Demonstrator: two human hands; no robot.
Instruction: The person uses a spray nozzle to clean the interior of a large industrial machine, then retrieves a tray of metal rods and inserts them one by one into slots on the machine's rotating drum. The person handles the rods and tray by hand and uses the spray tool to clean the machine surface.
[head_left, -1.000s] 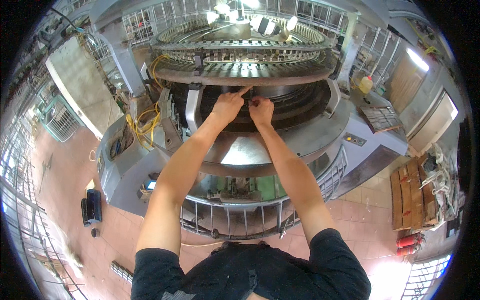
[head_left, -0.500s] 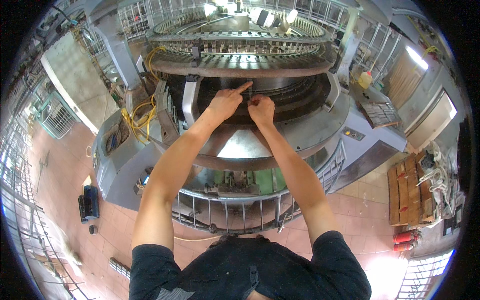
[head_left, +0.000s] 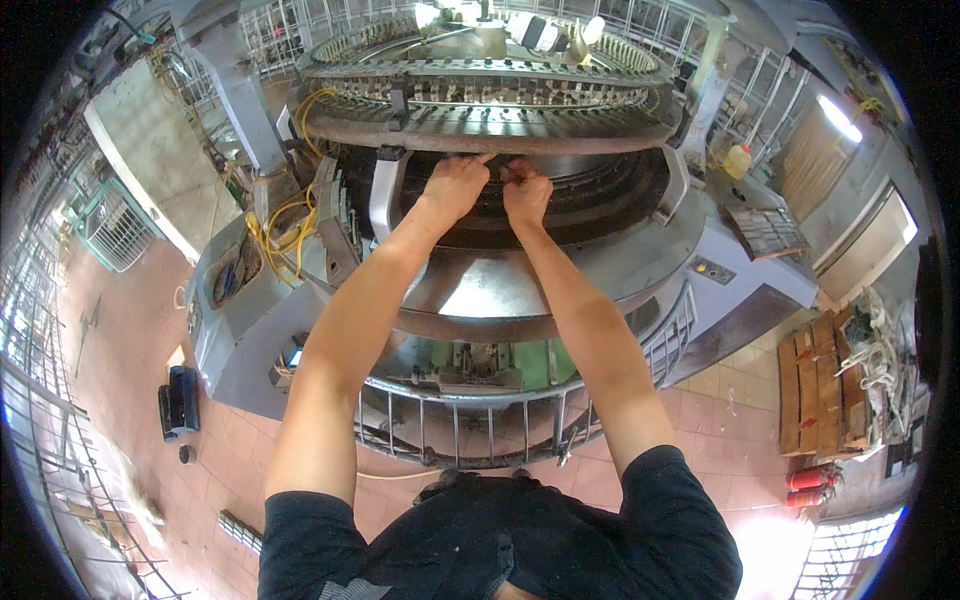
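Both arms reach forward into a circular knitting machine (head_left: 590, 285). My left hand (head_left: 457, 188) is at the dark cylinder (head_left: 600, 165), just below the thick rim of the upper ring (head_left: 560, 138). Its index finger stretches out towards that rim; the other fingers are bent and partly hidden. Close beside it on the right, my right hand (head_left: 527, 195) is closed, fingertips drawn together against the cylinder's dark face. Whatever lies between those fingertips is too small and shadowed to make out.
Grey upright brackets (head_left: 384, 195) flank the cylinder. A curved metal guard rail (head_left: 490, 430) runs in front of my body. Yellow cable (head_left: 262, 235) hangs at the left. At the right are a wooden crate (head_left: 815, 385), red fire extinguishers (head_left: 812, 478) and a yellowish jug (head_left: 737, 162).
Both hands have moved slightly farther in and up, towards the upper ring's rim. The left fingertips now reach that rim's edge, and the right hand remains closed beside them.
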